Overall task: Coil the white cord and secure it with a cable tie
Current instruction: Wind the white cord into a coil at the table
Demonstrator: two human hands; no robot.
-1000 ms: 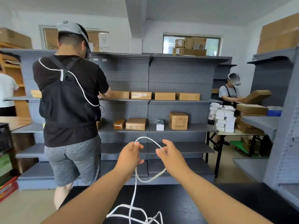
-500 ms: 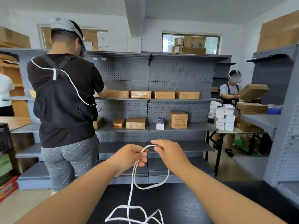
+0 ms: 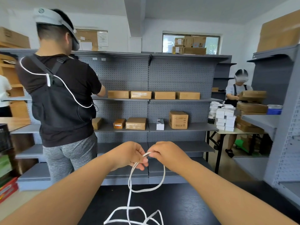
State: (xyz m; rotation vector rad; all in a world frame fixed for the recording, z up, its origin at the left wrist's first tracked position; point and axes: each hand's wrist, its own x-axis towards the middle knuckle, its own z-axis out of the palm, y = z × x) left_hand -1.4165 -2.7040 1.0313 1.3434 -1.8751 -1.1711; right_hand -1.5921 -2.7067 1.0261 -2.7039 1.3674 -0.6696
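Observation:
A white cord hangs from both hands in a loop above a black table. Its loose end lies in tangled loops on the table at the bottom edge. My left hand grips the gathered strands, thumb over them. My right hand pinches the top of the loop right beside the left hand, knuckles nearly touching. No cable tie shows in view.
A person in a black shirt stands close on the left, facing grey pegboard shelves with cardboard boxes. Another person works at a folding table at the right. A grey shelf unit flanks the right side.
My hands have come together and dropped a little, and the arc of cord that stood between them has closed into a hanging loop. The camera view has shifted slightly.

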